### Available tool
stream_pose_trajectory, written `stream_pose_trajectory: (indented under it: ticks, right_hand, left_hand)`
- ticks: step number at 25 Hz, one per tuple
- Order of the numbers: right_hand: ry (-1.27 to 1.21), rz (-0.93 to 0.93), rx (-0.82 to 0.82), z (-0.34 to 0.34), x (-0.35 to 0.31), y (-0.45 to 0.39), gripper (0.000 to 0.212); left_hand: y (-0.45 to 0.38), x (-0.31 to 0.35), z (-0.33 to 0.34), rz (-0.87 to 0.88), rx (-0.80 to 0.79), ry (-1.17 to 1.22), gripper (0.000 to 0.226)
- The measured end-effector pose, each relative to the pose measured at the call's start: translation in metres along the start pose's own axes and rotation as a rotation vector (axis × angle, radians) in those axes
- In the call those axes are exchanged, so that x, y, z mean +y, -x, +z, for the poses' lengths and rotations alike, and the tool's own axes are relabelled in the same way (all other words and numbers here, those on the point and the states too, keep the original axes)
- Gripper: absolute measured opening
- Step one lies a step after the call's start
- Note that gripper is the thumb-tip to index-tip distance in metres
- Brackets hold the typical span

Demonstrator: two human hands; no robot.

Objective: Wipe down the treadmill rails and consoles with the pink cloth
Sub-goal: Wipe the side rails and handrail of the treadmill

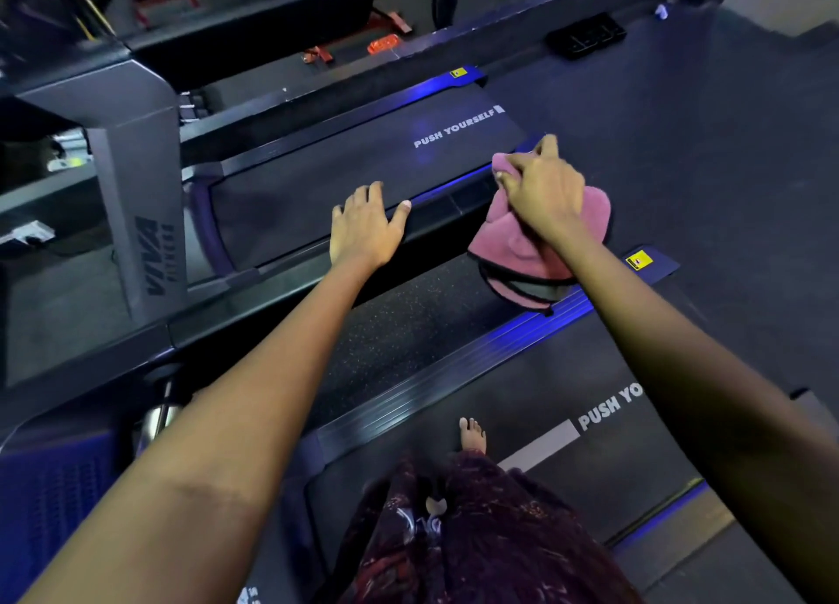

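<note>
- Under the right hand [542,186], the pink cloth [513,240] hangs bunched in curled fingers, ready to rub.
- Beside it, the left hand [363,227] lies flat, fingers spread, on the rail [436,213] for balance.

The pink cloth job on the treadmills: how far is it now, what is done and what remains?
Nothing shows as finished; no surface looks visibly wiped. In hand: the right hand grips the bunched pink cloth over the far treadmill's blue-lit side rail, while the left hand rests open on that rail. Left: the near treadmill's ribbed blue-lit rail and the consoles, which are not in view.
</note>
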State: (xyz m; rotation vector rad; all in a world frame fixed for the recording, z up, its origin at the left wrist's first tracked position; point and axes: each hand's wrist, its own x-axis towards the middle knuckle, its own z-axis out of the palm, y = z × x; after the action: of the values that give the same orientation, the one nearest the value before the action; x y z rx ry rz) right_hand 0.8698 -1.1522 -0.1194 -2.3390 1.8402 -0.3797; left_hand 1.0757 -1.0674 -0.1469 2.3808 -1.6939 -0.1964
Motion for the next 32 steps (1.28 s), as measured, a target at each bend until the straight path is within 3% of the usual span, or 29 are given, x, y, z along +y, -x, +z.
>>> stream_pose_trajectory:
  ticks: [3, 8, 13, 17, 22, 24, 29, 32]
  right_hand:
    - [0.044, 0.056, -0.011, 0.000, -0.018, -0.006, 0.031]
    - [0.003, -0.139, -0.029, 0.005, 0.004, 0.016, 0.032]
    - [0.012, 0.061, -0.014, -0.007, 0.007, -0.015, 0.031]
    - [-0.015, -0.128, -0.012, 0.004, 0.007, 0.011, 0.032]
    - [-0.019, 0.100, 0.008, -0.011, 0.022, -0.022, 0.033]
    - [0.006, 0.109, 0.008, -0.008, 0.012, -0.024, 0.033]
    - [-0.038, -0.188, 0.085, 0.015, 0.029, 0.009, 0.037]
    - [-0.193, -0.052, 0.206, 0.028, 0.045, 0.001, 0.039]
  left_hand:
    - [-0.001, 0.000, 0.000, -0.011, -0.003, -0.003, 0.057]
    - [0.002, 0.002, 0.000, -0.026, -0.007, -0.007, 0.059]
    - [0.001, 0.002, -0.001, -0.041, 0.002, -0.005, 0.063]
    - [0.002, 0.003, 0.000, -0.037, 0.006, 0.014, 0.062]
    - [0.003, 0.002, -0.001, -0.031, 0.016, 0.029, 0.062]
    - [0.002, 0.002, -0.001, -0.029, 0.017, 0.034, 0.062]
    - [0.001, 0.003, -0.001, -0.019, 0.008, 0.037, 0.060]
    - [0.001, 0.003, -0.001, -0.028, -0.009, 0.032, 0.060]
